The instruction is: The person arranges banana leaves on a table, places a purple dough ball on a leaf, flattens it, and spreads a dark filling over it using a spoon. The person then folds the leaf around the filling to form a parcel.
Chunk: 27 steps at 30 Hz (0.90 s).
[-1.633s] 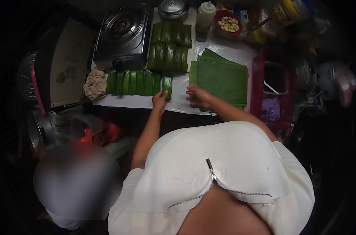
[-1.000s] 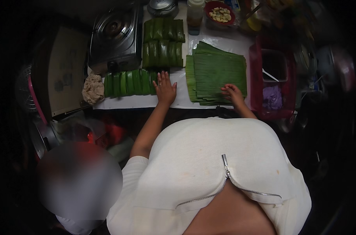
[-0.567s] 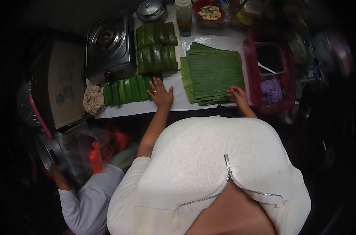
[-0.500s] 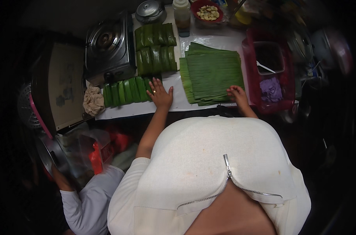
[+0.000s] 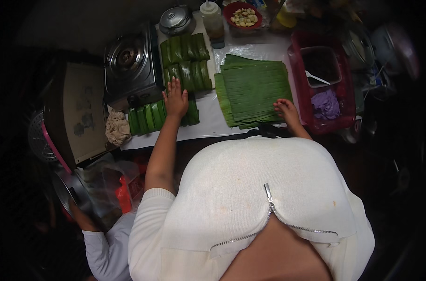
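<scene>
1. Left hand (image 5: 176,99) lies spread, palm down, on the leaf parcels (image 5: 185,75)
2. Right hand (image 5: 286,109) rests with loose fingers on the leaf stack (image 5: 252,89)
3. Three rows look wrapped; many flat leaves seemingly remain

Since 1.6 s ago our left hand (image 5: 176,99) moved from the near row's end up onto the middle wrapped bundles (image 5: 187,75). Our right hand (image 5: 286,110) slid right to the leaf stack's (image 5: 254,89) near corner, fingers flat on it.
</scene>
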Motion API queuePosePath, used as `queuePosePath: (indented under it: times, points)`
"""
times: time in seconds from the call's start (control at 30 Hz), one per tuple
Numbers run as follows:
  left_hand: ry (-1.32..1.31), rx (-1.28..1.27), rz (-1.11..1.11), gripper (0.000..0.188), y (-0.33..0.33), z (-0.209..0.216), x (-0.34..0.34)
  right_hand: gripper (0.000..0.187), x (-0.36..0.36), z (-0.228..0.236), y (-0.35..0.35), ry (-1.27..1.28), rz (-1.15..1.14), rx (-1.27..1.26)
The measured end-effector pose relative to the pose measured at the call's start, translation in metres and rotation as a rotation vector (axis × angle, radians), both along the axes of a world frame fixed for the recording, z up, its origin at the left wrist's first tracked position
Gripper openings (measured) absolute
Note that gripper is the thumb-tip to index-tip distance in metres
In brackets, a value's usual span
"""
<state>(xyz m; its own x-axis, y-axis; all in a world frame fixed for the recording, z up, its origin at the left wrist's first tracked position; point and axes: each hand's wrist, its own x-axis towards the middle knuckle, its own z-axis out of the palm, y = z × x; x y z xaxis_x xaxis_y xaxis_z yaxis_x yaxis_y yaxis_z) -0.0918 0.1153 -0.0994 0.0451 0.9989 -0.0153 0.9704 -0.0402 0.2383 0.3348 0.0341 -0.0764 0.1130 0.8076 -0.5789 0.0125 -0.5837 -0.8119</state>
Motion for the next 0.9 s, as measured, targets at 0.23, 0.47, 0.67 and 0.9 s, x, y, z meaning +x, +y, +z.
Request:
queuePosePath:
  times: [0.23, 0.47, 0.67, 0.9]
  points:
    - [0.116, -0.079, -0.029, 0.072, 0.004, 0.025, 0.008, 0.024, 0.001, 0.002, 0.0, -0.004, -0.025, -0.001]
    - [-0.153, 0.075, -0.171, 0.067, 0.009, 0.019, -0.027, 0.024, 0.01, 0.001, 0.0, 0.003, -0.029, 0.023]
    - [-0.306, 0.2, -0.112, 0.061, 0.006, 0.023, -0.048, 0.025, 0.019, -0.009, -0.007, 0.001, -0.049, 0.016]
    - [-0.193, 0.239, -0.13, 0.062, -0.003, -0.003, -0.044, 0.025, 0.02, -0.012, -0.008, -0.003, -0.066, 0.007]
